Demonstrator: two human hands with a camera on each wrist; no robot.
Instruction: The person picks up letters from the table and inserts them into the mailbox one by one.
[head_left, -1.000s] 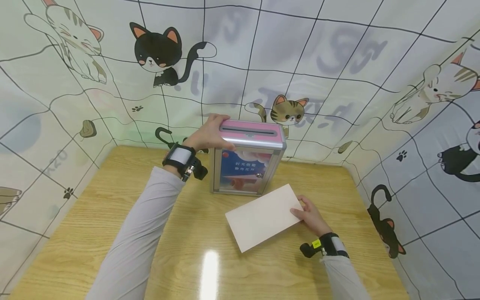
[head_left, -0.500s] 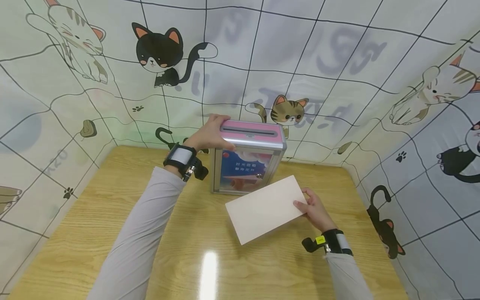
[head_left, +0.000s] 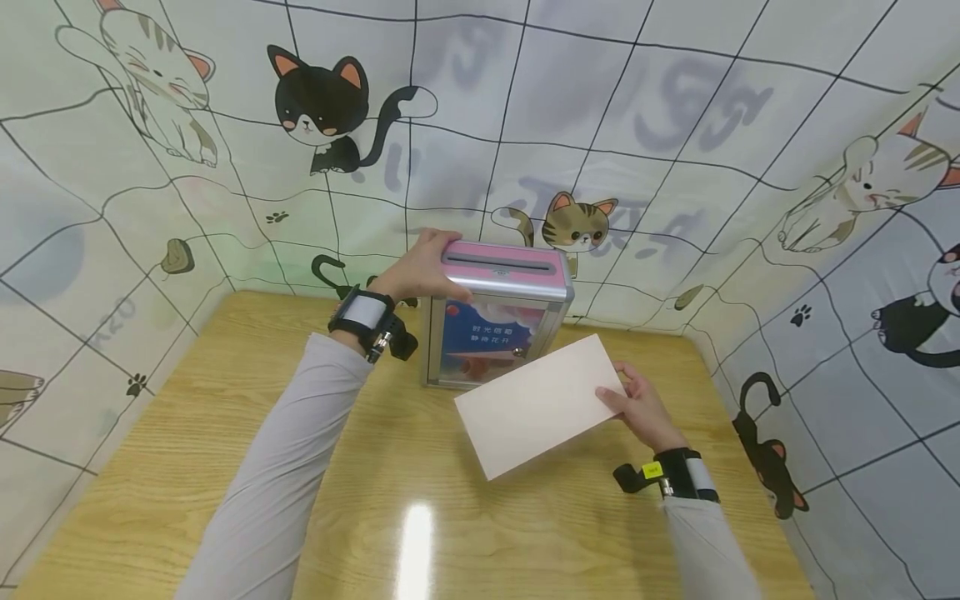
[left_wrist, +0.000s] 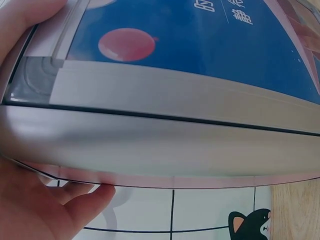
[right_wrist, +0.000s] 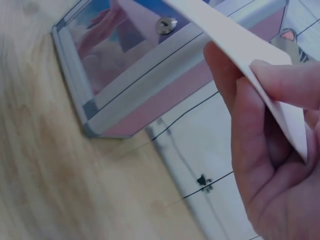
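Note:
A pink and silver letter box [head_left: 491, 321] stands upright on the wooden table, with a long slot [head_left: 501, 264] in its top and a keyhole lock [right_wrist: 166, 25] on its clear front. My left hand [head_left: 423, 268] grips the left end of its top, thumb on the front side and fingers behind, as the left wrist view also shows. My right hand [head_left: 643, 410] pinches a plain white envelope [head_left: 542, 408] at its right end, thumb on top and fingers underneath. The envelope is held tilted in front of the box and covers its lower right corner.
The wooden table [head_left: 360, 492] extends around the box, with a bright light reflection near the front. A white cloth backdrop [head_left: 465, 167] with grid lines and cartoon cats rises close behind the box and along both sides.
My right hand has moved up and slightly right with the envelope, which now overlaps more of the box's front. My left hand has stayed on the box, and the box has not moved.

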